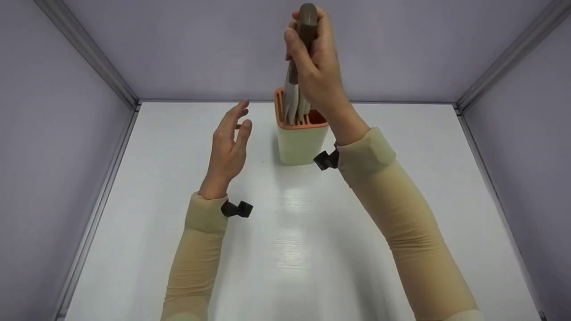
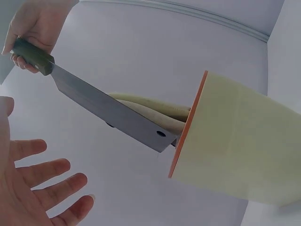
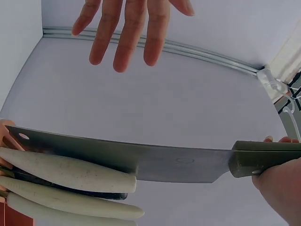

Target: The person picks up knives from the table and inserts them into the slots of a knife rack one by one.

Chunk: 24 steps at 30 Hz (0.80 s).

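My right hand [image 1: 320,67] grips the dark green handle of a cleaver [image 3: 183,162] above a knife holder [image 1: 301,145]. The holder is pale green with an orange slotted top. The broad blade slants down, and its holed end is at the orange rim [image 2: 188,127] in the left wrist view; I cannot tell if the tip sits in a slot. Several whitish handles [image 3: 70,172] stick up from the holder beside the blade. My left hand [image 1: 228,147] hovers left of the holder, fingers spread and holding nothing.
The holder stands on a white table [image 1: 178,178] near its back edge. Grey-purple walls [image 1: 200,44] with metal framing enclose the table at the back and sides. Dark clips [image 1: 328,159] are strapped at both wrists.
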Tool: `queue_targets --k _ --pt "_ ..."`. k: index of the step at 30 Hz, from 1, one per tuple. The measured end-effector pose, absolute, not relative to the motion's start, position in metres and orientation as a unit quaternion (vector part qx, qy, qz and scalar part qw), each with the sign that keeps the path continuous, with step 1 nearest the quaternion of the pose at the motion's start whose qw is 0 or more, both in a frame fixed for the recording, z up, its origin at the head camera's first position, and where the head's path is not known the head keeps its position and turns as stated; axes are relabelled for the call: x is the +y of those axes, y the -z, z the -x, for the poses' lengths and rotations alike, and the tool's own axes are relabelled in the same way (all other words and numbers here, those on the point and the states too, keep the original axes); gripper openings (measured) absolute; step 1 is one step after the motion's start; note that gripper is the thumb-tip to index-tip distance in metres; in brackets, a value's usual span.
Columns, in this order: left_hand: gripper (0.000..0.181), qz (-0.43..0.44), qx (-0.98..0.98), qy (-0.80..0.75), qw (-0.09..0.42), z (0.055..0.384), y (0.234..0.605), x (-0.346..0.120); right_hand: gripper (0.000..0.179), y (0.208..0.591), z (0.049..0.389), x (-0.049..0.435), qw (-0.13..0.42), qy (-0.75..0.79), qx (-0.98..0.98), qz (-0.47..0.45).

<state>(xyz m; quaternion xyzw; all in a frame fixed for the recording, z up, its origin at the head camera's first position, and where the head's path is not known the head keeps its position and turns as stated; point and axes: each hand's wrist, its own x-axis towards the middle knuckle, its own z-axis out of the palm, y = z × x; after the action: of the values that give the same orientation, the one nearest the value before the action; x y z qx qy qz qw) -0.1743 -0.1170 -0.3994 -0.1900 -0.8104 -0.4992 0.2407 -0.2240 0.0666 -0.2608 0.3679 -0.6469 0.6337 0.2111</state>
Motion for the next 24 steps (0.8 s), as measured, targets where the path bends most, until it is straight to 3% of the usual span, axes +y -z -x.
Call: queue_targets --k 16,24 --pt "0.076 0.197 -0.811 0.495 0.242 0.178 0.404 -0.116 0.025 0.276 0.246 0.057 0.233 -0.609 -0.645 -0.398" --pt "0.071 0.19 -0.817 0.495 0.228 0.177 0.409 -0.115 0.026 0.292 0.251 0.058 0.177 -0.599 -0.669 -0.403"
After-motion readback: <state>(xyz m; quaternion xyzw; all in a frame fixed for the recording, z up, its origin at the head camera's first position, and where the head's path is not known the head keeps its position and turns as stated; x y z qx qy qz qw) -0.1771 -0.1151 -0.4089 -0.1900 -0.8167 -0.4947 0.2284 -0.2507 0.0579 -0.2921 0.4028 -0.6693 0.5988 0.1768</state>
